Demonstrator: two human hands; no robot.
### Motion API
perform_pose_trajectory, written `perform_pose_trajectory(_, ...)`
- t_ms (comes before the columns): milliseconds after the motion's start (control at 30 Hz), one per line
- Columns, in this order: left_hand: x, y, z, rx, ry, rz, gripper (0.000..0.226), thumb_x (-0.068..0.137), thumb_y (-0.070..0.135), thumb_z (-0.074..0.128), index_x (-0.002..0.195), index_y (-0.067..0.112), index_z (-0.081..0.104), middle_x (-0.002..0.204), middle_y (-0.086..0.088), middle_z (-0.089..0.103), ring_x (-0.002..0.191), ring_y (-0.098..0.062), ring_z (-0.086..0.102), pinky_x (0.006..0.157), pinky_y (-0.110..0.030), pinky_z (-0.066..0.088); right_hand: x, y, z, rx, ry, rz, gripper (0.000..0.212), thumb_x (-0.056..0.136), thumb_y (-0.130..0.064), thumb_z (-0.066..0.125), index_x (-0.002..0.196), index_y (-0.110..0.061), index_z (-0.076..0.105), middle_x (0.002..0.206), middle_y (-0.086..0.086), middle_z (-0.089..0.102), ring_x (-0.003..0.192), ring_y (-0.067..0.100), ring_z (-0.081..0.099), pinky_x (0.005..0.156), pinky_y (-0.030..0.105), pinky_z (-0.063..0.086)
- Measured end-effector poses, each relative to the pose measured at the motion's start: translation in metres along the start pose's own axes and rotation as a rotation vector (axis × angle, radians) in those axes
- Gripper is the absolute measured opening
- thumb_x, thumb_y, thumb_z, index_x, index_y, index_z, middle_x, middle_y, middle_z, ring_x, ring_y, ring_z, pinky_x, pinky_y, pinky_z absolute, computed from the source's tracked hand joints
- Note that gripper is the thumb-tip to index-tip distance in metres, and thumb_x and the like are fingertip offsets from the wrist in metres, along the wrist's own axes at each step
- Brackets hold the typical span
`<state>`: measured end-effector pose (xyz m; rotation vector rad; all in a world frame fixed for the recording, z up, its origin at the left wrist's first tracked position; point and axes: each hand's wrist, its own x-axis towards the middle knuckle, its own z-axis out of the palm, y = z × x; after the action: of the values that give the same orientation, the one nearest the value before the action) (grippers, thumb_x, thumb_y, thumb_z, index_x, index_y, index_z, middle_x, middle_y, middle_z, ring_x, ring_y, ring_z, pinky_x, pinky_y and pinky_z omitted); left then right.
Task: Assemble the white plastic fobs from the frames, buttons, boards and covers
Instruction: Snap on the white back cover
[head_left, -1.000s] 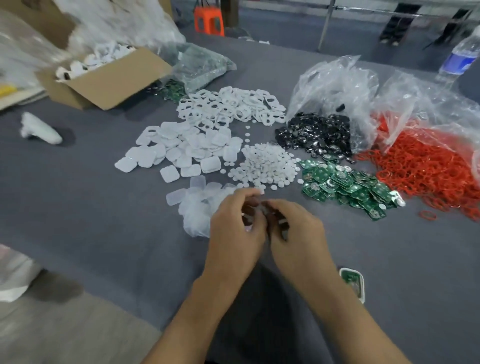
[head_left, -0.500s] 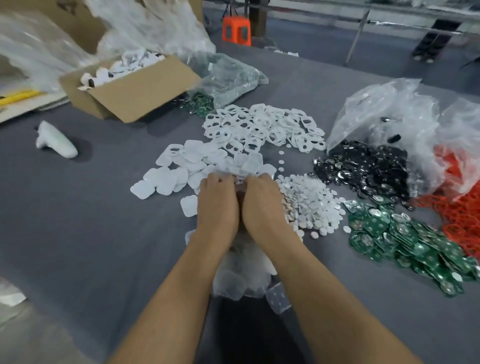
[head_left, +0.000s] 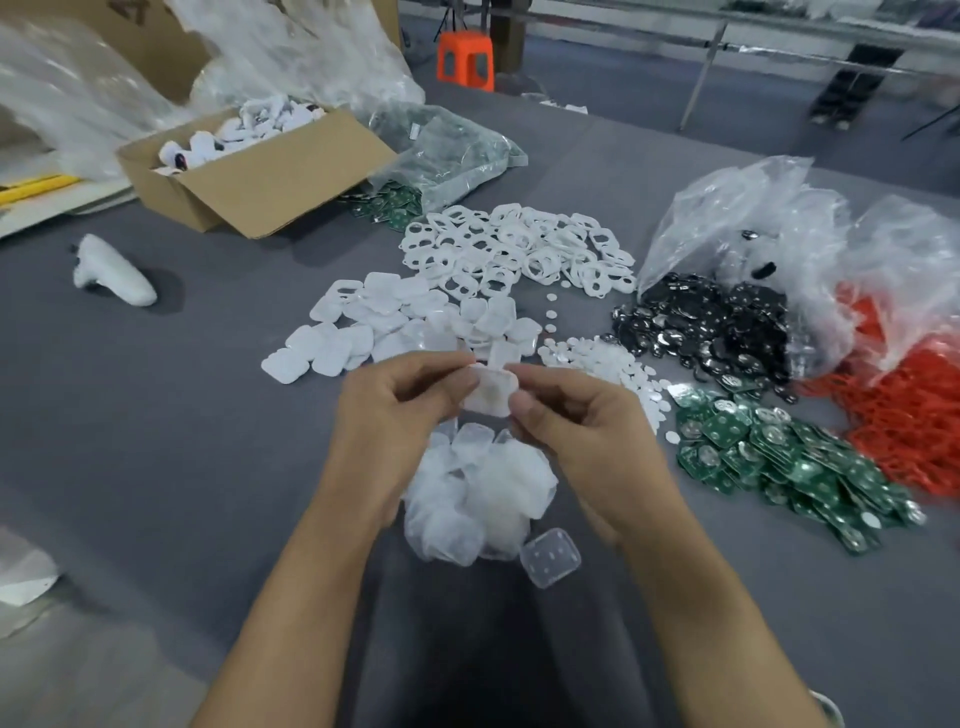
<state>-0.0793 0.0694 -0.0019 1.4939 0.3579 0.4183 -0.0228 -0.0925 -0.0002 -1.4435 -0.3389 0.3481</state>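
Observation:
My left hand (head_left: 400, 410) and my right hand (head_left: 576, 431) together pinch one white fob piece (head_left: 488, 397) above the grey table, each at one side of it. Below them lies a heap of clear covers (head_left: 478, 493), one clear cover (head_left: 550, 557) loose beside it. Behind the hands are white square covers (head_left: 363, 327), white frames (head_left: 519, 249), round white buttons (head_left: 608, 358) and green boards (head_left: 769, 452).
A cardboard box (head_left: 270, 176) of white parts stands at the back left. Black and silver discs (head_left: 711, 322) spill from a plastic bag (head_left: 737, 218); red rings (head_left: 914, 415) lie at the right. A white object (head_left: 111, 270) lies at the left.
My hands have drawn back from the white cover pile toward me and lifted apart, now with a white piece pinched between them. The view shifted slightly.

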Motion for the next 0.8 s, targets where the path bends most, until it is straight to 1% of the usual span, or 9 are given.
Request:
perform_pose_trajectory(100, -0.036, 0.005, 0.009, -0.276, -0.189, -0.229, 0.023, 0.076, 0.019, 0.077, 0.098, 0.023, 0.084, 0.105, -0.003, 0.080, 0.094, -0.009, 0.074, 0.076, -0.017, 0.056, -0.047, -0.011, -0.019, 0.186, 0.010, 0.078, 0.022, 0.081, -0.006, 0.071, 0.098, -0.016, 0.081, 0.094, 0.008, 0.077, 0.082, 0.012, 0.068, 0.072, 0.020, 0.056)
perform_pose_trajectory(200, -0.067, 0.007, 0.027, -0.441, -0.331, -0.353, 0.028, 0.074, 0.013, 0.075, 0.101, 0.017, 0.084, 0.104, 0.000, 0.079, 0.088, -0.004, 0.071, 0.074, -0.015, 0.056, -0.090, -0.017, -0.041, 0.235, 0.065, 0.094, 0.027, 0.075, -0.014, 0.071, 0.101, -0.015, 0.080, 0.093, 0.008, 0.076, 0.079, 0.010, 0.066, 0.069, 0.019, 0.055)
perform_pose_trajectory(333, -0.104, 0.007, 0.054, -0.509, -0.468, -0.389, 0.035, 0.073, 0.009, 0.075, 0.107, 0.015, 0.082, 0.107, -0.001, 0.078, 0.089, -0.005, 0.069, 0.076, -0.017, 0.057, -0.140, -0.022, -0.066, 0.186, 0.218, 0.019, 0.030, 0.074, -0.018, 0.073, 0.104, -0.018, 0.079, 0.096, 0.011, 0.076, 0.078, 0.013, 0.065, 0.068, 0.019, 0.054)
perform_pose_trajectory(400, -0.120, 0.007, 0.066, -0.522, -0.539, -0.394, 0.037, 0.074, 0.005, 0.078, 0.108, 0.018, 0.082, 0.108, -0.002, 0.078, 0.090, -0.006, 0.070, 0.077, -0.016, 0.056, -0.160, -0.024, -0.076, 0.137, 0.297, -0.033, 0.031, 0.072, -0.020, 0.074, 0.103, -0.020, 0.079, 0.093, 0.010, 0.077, 0.074, 0.011, 0.065, 0.066, 0.017, 0.053)
perform_pose_trajectory(467, -0.135, 0.007, 0.082, -0.591, -0.603, -0.429, 0.037, 0.074, -0.001, 0.083, 0.107, 0.015, 0.082, 0.106, -0.003, 0.078, 0.088, -0.006, 0.071, 0.076, -0.016, 0.055, -0.180, -0.027, -0.083, 0.089, 0.366, -0.088, 0.030, 0.071, -0.023, 0.074, 0.101, -0.022, 0.080, 0.090, 0.008, 0.078, 0.075, 0.010, 0.068, 0.068, 0.018, 0.055)
perform_pose_trajectory(567, -0.152, 0.006, 0.100, -0.700, -0.624, -0.498, 0.036, 0.069, 0.005, 0.080, 0.105, 0.011, 0.082, 0.102, -0.005, 0.077, 0.081, -0.007, 0.071, 0.074, -0.017, 0.056, -0.200, -0.028, -0.089, 0.077, 0.431, -0.145, 0.023, 0.076, -0.017, 0.073, 0.097, -0.022, 0.080, 0.088, 0.005, 0.077, 0.078, 0.009, 0.070, 0.071, 0.020, 0.057)
perform_pose_trajectory(667, -0.169, 0.006, 0.115, -0.693, -0.693, -0.447, 0.035, 0.072, 0.010, 0.078, 0.106, 0.013, 0.082, 0.108, -0.007, 0.077, 0.093, -0.009, 0.072, 0.080, -0.017, 0.055, -0.217, -0.027, -0.097, 0.085, 0.477, -0.169, 0.024, 0.086, -0.002, 0.068, 0.097, -0.021, 0.078, 0.087, 0.006, 0.076, 0.080, 0.013, 0.072, 0.074, 0.023, 0.058)
perform_pose_trajectory(733, -0.178, 0.006, 0.124, -0.602, -0.732, -0.338, 0.037, 0.072, 0.009, 0.079, 0.109, 0.016, 0.081, 0.111, -0.007, 0.077, 0.103, -0.010, 0.071, 0.086, -0.018, 0.054, -0.226, -0.025, -0.100, 0.099, 0.492, -0.177, 0.027, 0.087, 0.006, 0.066, 0.095, -0.019, 0.075, 0.087, 0.009, 0.076, 0.083, 0.022, 0.074, 0.075, 0.027, 0.059)
perform_pose_trajectory(800, -0.185, 0.007, 0.129, -0.480, -0.715, -0.214, 0.042, 0.073, 0.009, 0.082, 0.113, 0.021, 0.079, 0.110, -0.004, 0.077, 0.105, -0.010, 0.070, 0.089, -0.019, 0.054, -0.233, -0.022, -0.103, 0.090, 0.521, -0.182, 0.031, 0.088, 0.011, 0.064, 0.091, -0.019, 0.072, 0.087, 0.011, 0.076, 0.084, 0.024, 0.075, 0.073, 0.028, 0.060)
